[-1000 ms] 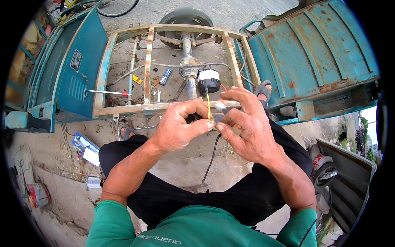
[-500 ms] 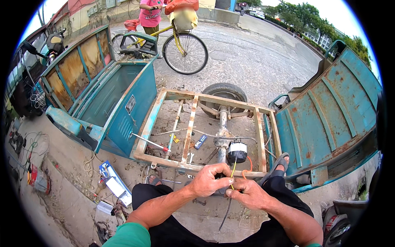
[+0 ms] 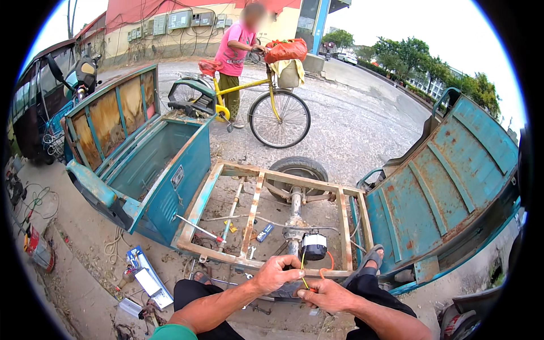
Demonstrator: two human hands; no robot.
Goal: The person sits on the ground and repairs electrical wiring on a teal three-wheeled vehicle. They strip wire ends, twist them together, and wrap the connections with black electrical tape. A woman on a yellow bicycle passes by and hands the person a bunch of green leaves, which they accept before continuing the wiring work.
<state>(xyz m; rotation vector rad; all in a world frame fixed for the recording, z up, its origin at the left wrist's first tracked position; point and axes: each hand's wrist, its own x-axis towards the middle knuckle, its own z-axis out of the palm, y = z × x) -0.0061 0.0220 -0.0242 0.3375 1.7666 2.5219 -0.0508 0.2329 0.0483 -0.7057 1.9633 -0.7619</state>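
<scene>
A black-and-white motor (image 3: 314,247) sits on the axle (image 3: 295,212) inside the rusty frame (image 3: 249,232). A thin yellow wire (image 3: 303,262) runs down from it between my two hands. My left hand (image 3: 277,275) is closed, thumb and fingers pinching the yellow wire from the left. Lower and to the right, my right hand (image 3: 327,296) is closed on the wire's lower stretch. An orange wire (image 3: 331,263) loops from the motor toward my right hand; its end is hidden by the fingers.
Teal metal body panels stand left (image 3: 175,187) and right (image 3: 442,181) of the frame, with a wheel (image 3: 300,170) behind. A wrench (image 3: 253,251) and blue box (image 3: 264,232) lie inside it. Beyond, a person in pink (image 3: 233,56) holds a yellow bicycle (image 3: 246,88). Packaging (image 3: 150,277) lies at left.
My view has tipped upward, so more of the person and bicycle shows. Both hands stay closed at the yellow wire. The dark cable that hung below my right hand no longer shows clearly.
</scene>
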